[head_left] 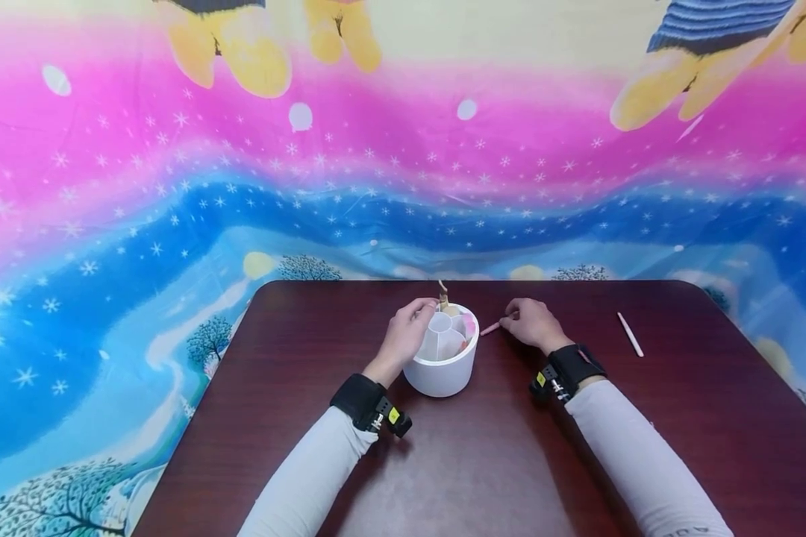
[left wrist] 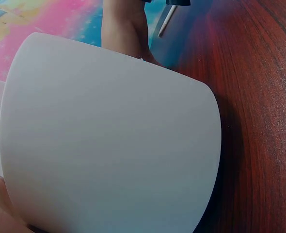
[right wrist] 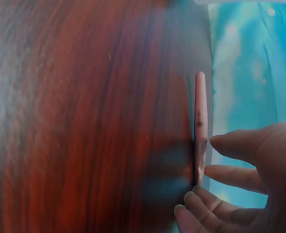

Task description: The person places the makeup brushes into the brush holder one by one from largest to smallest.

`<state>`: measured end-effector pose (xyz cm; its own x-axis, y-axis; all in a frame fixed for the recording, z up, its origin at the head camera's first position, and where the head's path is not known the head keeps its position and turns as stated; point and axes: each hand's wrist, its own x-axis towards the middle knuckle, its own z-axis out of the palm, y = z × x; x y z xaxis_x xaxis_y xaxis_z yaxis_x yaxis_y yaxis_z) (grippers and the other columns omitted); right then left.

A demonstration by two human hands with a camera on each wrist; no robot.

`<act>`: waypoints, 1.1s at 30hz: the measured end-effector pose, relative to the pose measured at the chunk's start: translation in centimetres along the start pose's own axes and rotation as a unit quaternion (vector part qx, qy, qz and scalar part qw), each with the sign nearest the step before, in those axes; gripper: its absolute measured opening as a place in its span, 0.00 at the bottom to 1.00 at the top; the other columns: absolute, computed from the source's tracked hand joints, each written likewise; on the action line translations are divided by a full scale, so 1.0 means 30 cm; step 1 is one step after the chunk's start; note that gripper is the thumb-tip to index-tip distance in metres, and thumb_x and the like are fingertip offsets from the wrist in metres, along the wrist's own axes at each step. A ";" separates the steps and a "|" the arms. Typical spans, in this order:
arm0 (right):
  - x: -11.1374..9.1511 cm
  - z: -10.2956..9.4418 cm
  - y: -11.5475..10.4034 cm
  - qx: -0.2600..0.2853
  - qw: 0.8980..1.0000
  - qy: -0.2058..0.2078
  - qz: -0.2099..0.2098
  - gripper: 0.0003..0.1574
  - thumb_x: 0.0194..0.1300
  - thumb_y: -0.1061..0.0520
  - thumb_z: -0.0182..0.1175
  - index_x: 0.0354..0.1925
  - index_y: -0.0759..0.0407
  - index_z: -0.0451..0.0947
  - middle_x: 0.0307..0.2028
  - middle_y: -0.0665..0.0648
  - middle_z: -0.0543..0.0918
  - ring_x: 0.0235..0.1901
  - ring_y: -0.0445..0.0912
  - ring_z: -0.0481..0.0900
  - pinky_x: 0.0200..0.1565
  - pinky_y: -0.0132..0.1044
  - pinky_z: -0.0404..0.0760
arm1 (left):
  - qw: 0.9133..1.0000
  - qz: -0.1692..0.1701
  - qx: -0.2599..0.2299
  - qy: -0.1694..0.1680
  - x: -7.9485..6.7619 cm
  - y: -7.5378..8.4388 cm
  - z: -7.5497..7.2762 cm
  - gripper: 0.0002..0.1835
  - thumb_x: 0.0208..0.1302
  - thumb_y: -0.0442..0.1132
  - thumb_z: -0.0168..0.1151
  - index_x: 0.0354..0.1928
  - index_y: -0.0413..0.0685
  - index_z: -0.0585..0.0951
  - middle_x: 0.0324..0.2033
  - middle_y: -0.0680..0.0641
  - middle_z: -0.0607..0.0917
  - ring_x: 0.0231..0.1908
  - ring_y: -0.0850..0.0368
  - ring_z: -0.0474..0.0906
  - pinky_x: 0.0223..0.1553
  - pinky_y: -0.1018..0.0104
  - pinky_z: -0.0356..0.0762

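Observation:
A white round organizer [head_left: 441, 378] with inner compartments stands on the dark wooden table. My left hand [head_left: 406, 328] holds its left rim, with fingertips by the far edge. The organizer's wall [left wrist: 109, 131] fills most of the left wrist view and hides most of that hand. Right of the organizer, a pink-handled brush [right wrist: 200, 107] with a shiny metallic collar lies at the tabletop. My right hand [head_left: 533, 322] is at the collar end. In the right wrist view its thumb [right wrist: 230, 145] is slightly apart from the brush, while the other fingertips reach the collar.
A thin white stick [head_left: 630, 334] lies on the table [head_left: 470, 477] to the right. Inside the organizer are a gold-coloured piece [head_left: 443, 294] poking up at the back and a pink item [head_left: 469, 325]. A colourful printed cloth [head_left: 403, 171] hangs behind the table.

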<state>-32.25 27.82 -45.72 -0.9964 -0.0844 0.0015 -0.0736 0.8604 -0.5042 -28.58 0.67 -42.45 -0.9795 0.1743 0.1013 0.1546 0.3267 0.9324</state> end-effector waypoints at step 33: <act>-0.145 -0.171 -0.096 0.032 0.990 0.089 -0.101 0.06 0.57 0.60 0.64 0.36 0.58 0.83 0.27 0.52 0.84 0.29 0.44 0.80 0.37 0.47 0.78 | 1.000 0.001 -0.002 0.005 -0.002 -0.001 0.003 0.19 0.70 0.55 0.46 0.54 0.58 0.78 0.50 0.54 0.79 0.51 0.57 0.71 0.52 0.52 0.70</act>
<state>-27.93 28.30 -39.84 -0.9536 -0.1571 0.2567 -0.2751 0.8009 -0.5319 -28.52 0.73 -42.51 -0.9805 0.1651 0.1066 0.1558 0.3227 0.9336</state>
